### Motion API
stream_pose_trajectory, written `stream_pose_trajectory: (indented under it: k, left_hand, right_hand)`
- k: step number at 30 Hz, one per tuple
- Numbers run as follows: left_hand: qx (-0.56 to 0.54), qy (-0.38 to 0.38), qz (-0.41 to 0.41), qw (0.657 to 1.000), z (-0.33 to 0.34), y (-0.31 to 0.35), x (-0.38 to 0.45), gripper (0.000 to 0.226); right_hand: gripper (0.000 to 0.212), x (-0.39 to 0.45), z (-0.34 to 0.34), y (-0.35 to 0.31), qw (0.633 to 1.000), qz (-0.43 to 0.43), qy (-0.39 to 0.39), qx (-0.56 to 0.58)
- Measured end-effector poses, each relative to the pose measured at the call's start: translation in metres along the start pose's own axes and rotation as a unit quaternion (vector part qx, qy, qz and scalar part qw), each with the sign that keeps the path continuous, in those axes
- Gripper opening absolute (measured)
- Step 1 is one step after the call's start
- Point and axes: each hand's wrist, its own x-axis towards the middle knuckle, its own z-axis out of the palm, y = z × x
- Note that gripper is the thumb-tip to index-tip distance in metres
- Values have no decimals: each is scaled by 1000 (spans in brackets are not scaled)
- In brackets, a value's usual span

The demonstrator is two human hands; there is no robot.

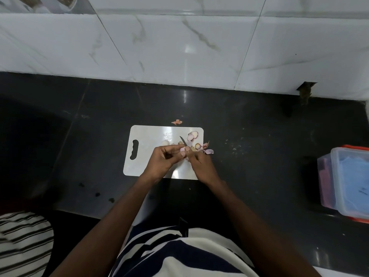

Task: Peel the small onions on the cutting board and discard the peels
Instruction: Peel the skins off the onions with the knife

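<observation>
left hand (162, 159) pinches small onion (182, 150) over cutting board (147, 136) | right hand (200, 162) fingers curled round knife (183, 141) | onion likely light, slick, papery: you grip the body, lift skin at the cut end

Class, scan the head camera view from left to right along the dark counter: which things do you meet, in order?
Cutting board's handle slot → left hand → knife blade → right hand → loose onion peels → clear plastic container at the far right.
</observation>
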Motion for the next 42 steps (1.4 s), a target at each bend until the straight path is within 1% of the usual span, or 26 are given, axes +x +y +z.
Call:
stream_pose_trajectory:
  k: [2,3,4,6,7,10,14,16,19,20,22,24,27,29,31,33,36,40,42]
  left_hand:
    - [9,3,0,1000,3,0,3,31]
    - [14,3,0,1000,4,0,5,30]
    - [20,3,1,1000,6,0,6,30]
    - [30,5,8,999,8,1,8,29]
    - [32,7,13,999,8,1,9,30]
    - [34,3,19,999,6,3,13,34]
    - [67,13,2,998,1,4,16,31]
    - [66,23,-11,998,0,2,16,29]
    - [58,36,-32,997,0,-1,16,30]
    - [64,38,-37,997,-1,-1,17,30]
    - [70,33,-43,996,-3,1,19,28]
    - [64,21,-47,997,-4,4,20,26]
    - [18,4,-75,997,0,10,20,25]
    - [-46,-1,-119,992,4,13,19,22]
    - [-94,-7,-141,986,5,13,18,20]
    - [-107,-13,-144,984,3,15,17,18]
    - [-111,-24,-140,984,-2,15,15,17]
    - [-92,-27,-120,988,-9,15,15,29]
    - [-75,-39,-115,990,-13,14,16,30]
  right_hand:
    - [82,1,-2,5,1000,18,-4,4]
    - [85,1,-2,6,1000,23,-7,0]
    - [79,1,-4,5,1000,28,-8,4]
    - [59,1,-7,4,999,33,-14,21]
    - [54,1,-7,2,999,34,-17,37]
    - [48,-1,-5,1,993,60,-26,97]
    - [50,-2,-1,-1,994,64,-21,91]
    - [57,1,4,2,993,69,-14,92]
    - [62,3,9,-1,982,117,-24,148]
    - [61,1,7,-5,976,128,-37,171]
    - [50,-1,2,-12,968,136,-56,202]
    - [54,-5,-3,-18,965,144,-68,209]
    - [54,-10,-3,-24,962,152,-68,217]
    - [57,-11,-2,-24,958,164,-74,222]
    - [61,-12,-1,-22,957,178,-94,211]
    - [64,-12,1,-19,950,200,-118,209]
    - [65,-12,2,-19,936,218,-140,237]
    - [65,-11,6,-23,934,213,-146,247]
    - [65,-10,7,-23,933,221,-138,249]
